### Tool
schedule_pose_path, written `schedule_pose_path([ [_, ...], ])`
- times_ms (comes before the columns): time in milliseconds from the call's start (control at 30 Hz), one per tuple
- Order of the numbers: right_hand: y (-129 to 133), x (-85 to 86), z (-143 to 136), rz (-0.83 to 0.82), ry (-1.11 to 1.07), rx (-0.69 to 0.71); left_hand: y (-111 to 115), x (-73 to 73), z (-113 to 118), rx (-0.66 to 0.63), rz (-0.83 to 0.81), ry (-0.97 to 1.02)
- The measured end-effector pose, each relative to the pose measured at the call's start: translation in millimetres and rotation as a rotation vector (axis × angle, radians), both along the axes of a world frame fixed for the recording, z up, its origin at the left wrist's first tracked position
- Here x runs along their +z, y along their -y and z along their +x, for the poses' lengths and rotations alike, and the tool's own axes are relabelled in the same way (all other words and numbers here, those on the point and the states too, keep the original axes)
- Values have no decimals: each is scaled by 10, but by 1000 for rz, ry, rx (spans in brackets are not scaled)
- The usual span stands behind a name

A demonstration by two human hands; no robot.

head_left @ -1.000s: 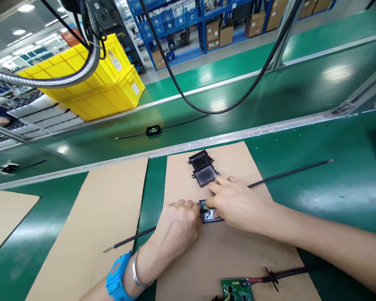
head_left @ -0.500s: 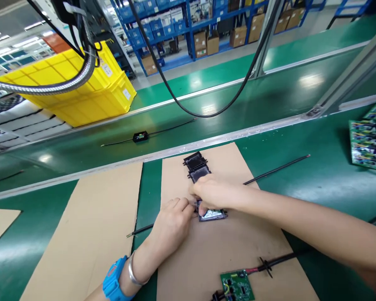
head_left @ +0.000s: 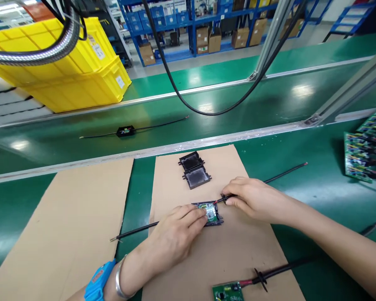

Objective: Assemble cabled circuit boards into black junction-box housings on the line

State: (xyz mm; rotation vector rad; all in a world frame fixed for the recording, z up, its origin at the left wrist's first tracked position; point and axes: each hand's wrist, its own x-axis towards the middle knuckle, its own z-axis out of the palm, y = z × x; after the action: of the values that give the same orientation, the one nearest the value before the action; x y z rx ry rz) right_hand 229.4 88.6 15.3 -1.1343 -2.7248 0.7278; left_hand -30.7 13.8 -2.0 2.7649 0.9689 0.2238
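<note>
Across the middle of the cardboard sheet [head_left: 238, 255] in front of you, the small circuit board [head_left: 212, 212] sits in a shallow black case [head_left: 219, 222], which is partly covered by your left hand [head_left: 182, 229]. The fingers of that hand are gently bent and side by side, their tips resting on the left part of the board; its thumb and palm side are hidden, so you cannot tell from here whether it grips anything. From under it the left cable [head_left: 138, 230] runs out to a bare-ended tip over the edge of the next cardboard sheet [head_left: 78, 209]. Your right hand [head_left: 227, 197] has thumb and forefinger closed on the right cable [head_left: 285, 172], by a black tie just outside the case's right end. That cable's red wiring meets the board, and its far end extends over the green desk [head_left: 316, 200].

Just above your work, two empty black case halves [head_left: 196, 177] lie side by side, hollow faces up. Nearer to you, a second green board [head_left: 228, 292] is cut off by the lower edge of view; red wires join it to a thick black cable [head_left: 282, 269] with a tie around it. At far right stands a stack of boards [head_left: 360, 161]. Beyond the metal rail [head_left: 213, 140], a cased unit [head_left: 125, 131] lies with a cable at each end.
</note>
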Motion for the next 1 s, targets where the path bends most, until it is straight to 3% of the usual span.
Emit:
schedule_pose_path([
  [200,68,31,-86,-53,-16,-5,14,-34,-1,-2,33,-30],
  [400,241,-162,-205,159,-195,204,19,-27,38,12,14,-42],
  [533,206,-280,-101,137,-196,204,21,-68,46,4,11,-27],
  [667,176,-290,-69,207,-190,229,19,-90,46,15,28,-2],
  [800,212,-223,-121,303,-126,263,12,-12,88,23,21,-37],
  [1000,299,-152,-201,300,68,274,-17,171,301,62,-24,-155],
])
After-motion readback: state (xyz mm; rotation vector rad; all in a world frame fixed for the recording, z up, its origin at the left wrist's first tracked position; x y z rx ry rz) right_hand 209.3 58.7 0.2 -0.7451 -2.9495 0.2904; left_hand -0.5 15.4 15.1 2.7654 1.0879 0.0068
